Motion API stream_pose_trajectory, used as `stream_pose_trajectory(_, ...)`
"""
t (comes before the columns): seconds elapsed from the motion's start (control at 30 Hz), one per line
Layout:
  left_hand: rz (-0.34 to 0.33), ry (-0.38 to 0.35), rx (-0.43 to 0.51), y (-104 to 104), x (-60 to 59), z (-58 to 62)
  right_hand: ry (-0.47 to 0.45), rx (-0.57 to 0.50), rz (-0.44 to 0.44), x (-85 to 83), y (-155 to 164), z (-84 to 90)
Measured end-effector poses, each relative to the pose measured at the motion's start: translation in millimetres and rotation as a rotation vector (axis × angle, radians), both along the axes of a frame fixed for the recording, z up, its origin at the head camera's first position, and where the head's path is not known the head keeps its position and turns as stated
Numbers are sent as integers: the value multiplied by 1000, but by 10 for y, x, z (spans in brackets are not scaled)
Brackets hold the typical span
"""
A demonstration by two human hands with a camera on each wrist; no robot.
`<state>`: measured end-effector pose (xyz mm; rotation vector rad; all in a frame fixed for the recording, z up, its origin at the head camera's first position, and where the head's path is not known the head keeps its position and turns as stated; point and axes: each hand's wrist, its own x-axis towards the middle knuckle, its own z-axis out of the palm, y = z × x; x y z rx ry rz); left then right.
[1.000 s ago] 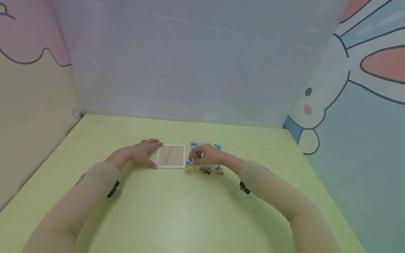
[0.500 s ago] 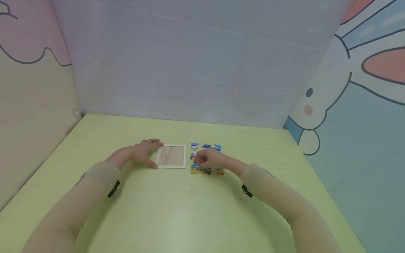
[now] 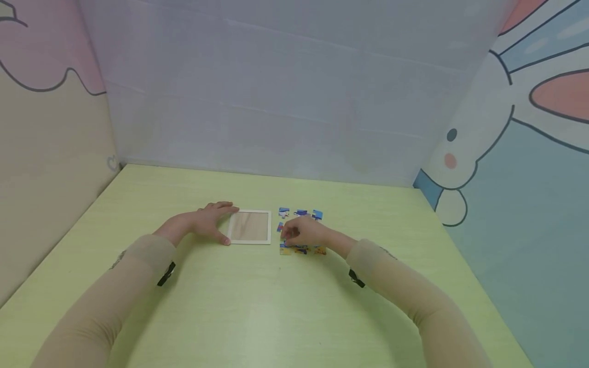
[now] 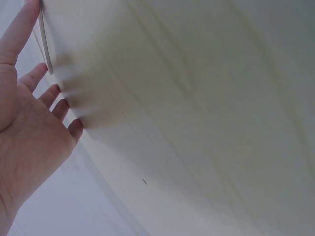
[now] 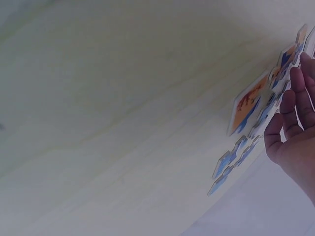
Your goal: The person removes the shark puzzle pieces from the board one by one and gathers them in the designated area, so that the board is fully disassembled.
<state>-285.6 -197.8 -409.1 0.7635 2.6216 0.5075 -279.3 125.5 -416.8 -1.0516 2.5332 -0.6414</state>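
A square tray (image 3: 249,211) with a white rim and a wood-coloured base lies on the table. My left hand (image 3: 205,223) spreads beside its left side, index finger at the upper left corner and thumb at the lower left; the left wrist view shows the palm and straight fingers (image 4: 50,96). Right of the tray lie several puzzle pieces (image 3: 284,211) in blue, white, yellow and orange, roughly in rows. My right hand (image 3: 306,231) is over them, fingers bent, fingertips at the lower left piece (image 3: 285,251). The hand hides the middle pieces and whether it pinches one.
The pale yellow-green table (image 3: 257,301) extends widely in front of the tray. A plain light cloth wall (image 3: 276,102) stands behind it. Side walls carry cartoon pictures, with a rabbit (image 3: 465,133) at the right. Black straps (image 3: 166,274) show at both wrists.
The right hand has moved slightly right and lowered onto the pieces. The lower left piece, raised near the tray earlier, now lies flat in the bottom row. The left hand stays put.
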Motion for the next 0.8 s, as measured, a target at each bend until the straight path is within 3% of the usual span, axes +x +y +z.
stream_pose_trajectory(0.53,-5,-4,-9,53,-19,9,36,19,-30,39,-5,48)
stream_pose_trajectory(0.8,-4,1,0,13,-31,-3,92,20,-51,85,193,313)
